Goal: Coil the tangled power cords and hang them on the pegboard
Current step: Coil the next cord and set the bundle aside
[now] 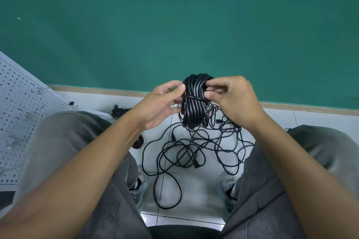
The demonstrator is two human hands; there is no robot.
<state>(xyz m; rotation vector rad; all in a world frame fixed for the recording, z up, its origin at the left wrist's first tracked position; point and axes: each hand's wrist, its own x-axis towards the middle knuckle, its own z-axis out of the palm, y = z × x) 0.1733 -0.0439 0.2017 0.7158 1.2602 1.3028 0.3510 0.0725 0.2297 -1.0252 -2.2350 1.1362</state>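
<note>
Two forearms reach forward over the knees. The left hand (pixel 161 103) and right hand (pixel 231 99) pinch a black coiled cord (pixel 194 101) between them, a strand wrapped across its middle. Below it, tangled cords (pixel 194 151) sprawl on the white floor; the pegboard (pixel 17 112) leans at left.
</note>
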